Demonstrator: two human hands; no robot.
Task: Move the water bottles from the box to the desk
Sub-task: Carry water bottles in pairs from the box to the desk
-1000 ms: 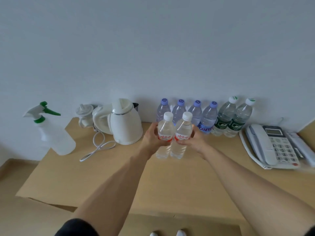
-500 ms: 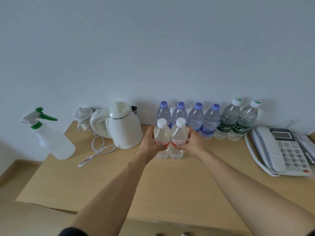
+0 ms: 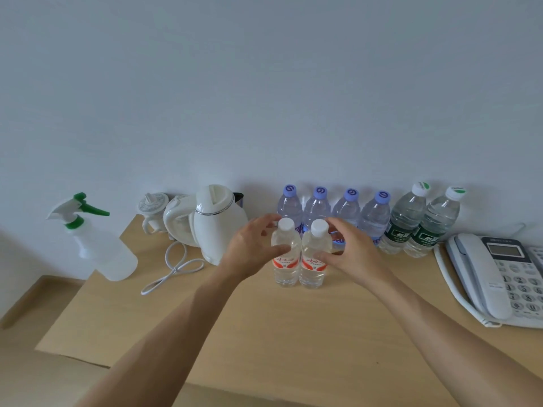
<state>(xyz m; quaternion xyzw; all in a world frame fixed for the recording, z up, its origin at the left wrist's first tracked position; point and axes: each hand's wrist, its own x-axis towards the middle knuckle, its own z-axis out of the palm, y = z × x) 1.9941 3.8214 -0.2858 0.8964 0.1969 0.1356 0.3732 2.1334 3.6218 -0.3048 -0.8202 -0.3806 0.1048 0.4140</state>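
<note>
Two small clear water bottles with white caps and red labels stand upright side by side on the wooden desk (image 3: pixel 264 333), the left bottle (image 3: pixel 285 270) touching the right bottle (image 3: pixel 313 273). My left hand (image 3: pixel 251 249) is beside the left bottle with loosened fingers; its thumb lies against the bottle's front. My right hand (image 3: pixel 354 251) flanks the right bottle the same way, its thumb touching the bottle's side and its fingers spread behind the neck. No box is in view.
Behind them, along the wall, stand several purple-capped bottles (image 3: pixel 346 212) and two green-labelled bottles (image 3: pixel 420 224). A white kettle (image 3: pixel 219 227) with its cord (image 3: pixel 173 268) and a spray bottle (image 3: pixel 100 245) are at the left. A desk phone (image 3: pixel 493 277) lies at the right.
Both hands carried the two bottles down and set them on the desk. The fingers that gripped the bottles have since loosened and spread.
</note>
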